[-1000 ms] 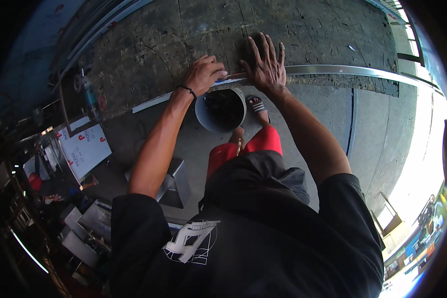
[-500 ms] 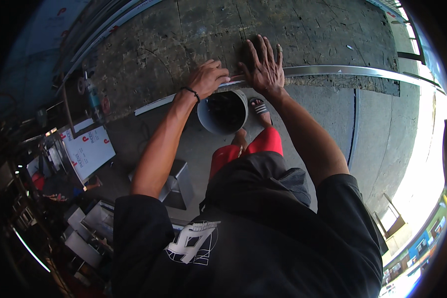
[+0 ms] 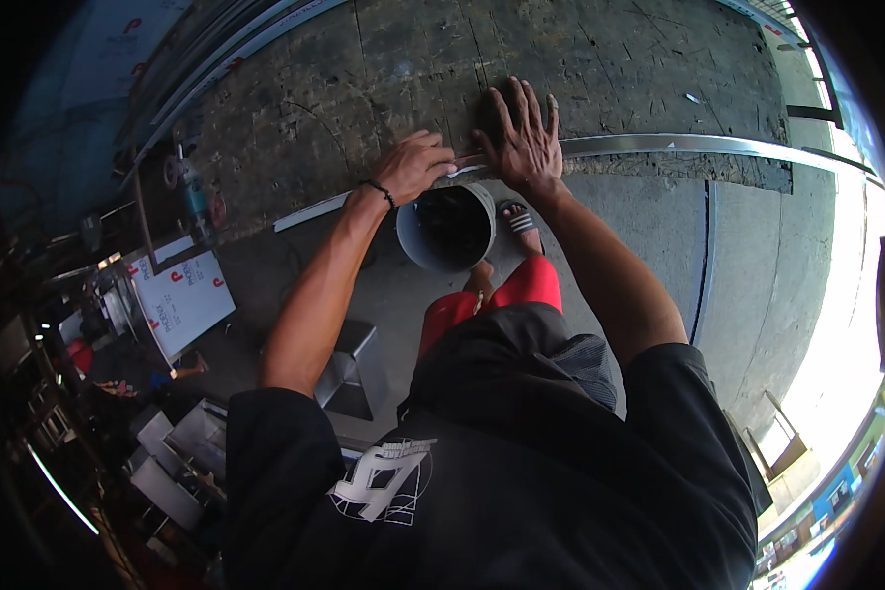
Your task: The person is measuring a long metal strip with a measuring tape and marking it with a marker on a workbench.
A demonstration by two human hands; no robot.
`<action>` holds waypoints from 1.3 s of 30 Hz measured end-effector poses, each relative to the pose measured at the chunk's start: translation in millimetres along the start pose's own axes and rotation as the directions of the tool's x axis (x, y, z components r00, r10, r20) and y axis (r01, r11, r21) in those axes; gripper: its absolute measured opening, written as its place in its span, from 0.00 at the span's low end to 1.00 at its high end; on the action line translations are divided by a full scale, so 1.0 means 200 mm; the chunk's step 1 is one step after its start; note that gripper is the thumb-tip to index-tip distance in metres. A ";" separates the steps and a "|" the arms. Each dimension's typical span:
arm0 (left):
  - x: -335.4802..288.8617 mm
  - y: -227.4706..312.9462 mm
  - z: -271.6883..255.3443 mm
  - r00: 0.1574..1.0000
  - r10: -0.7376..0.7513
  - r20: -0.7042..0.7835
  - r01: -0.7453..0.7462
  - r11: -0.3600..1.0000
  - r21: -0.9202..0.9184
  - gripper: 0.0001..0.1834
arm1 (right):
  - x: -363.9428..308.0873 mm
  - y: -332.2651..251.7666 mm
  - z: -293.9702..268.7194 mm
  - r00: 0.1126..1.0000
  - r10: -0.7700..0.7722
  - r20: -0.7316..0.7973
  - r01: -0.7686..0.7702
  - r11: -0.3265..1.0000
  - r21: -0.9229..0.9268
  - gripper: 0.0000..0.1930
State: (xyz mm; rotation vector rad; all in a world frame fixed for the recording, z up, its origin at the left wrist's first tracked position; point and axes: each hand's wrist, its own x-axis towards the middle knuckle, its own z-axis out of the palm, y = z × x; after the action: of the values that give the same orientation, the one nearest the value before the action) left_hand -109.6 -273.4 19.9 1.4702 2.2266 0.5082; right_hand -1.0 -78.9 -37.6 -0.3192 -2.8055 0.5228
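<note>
The right hand (image 3: 527,152) lies flat, widely spread, over the metal strip (image 3: 659,145) on the tabletop (image 3: 413,79); left hand (image 3: 415,165) curls, its hold unclear.

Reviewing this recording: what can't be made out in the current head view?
All in the head view:
- Whatever the left hand may grip: its own curled fingers hide it.
- Part of the metal strip: the right hand lies over it.
- Contents of the bucket: lost in deep shadow.
- Far side of the workbench: cut off by the picture's upper edge.
</note>
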 end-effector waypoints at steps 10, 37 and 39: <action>-0.03 0.03 -0.03 0.966 -0.208 -0.152 0.185 0.971 -0.152 0.09 | -0.01 -0.01 0.00 1.000 -0.009 -0.021 0.010 1.000 0.025 0.36; 0.03 0.23 0.21 0.773 -0.533 -0.344 0.477 0.846 -0.239 0.09 | -0.01 0.03 0.01 0.997 -0.056 -0.045 0.060 0.995 0.082 0.27; 0.05 0.25 0.19 0.808 -0.512 -0.292 0.472 0.859 -0.198 0.08 | -0.02 0.02 0.00 0.998 -0.050 -0.041 0.055 0.992 0.116 0.28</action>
State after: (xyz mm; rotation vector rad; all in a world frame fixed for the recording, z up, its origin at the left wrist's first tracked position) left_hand -53.7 -242.5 11.6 0.7244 2.6626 0.7368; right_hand 3.5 -75.9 -39.4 -0.2282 -2.7247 0.6586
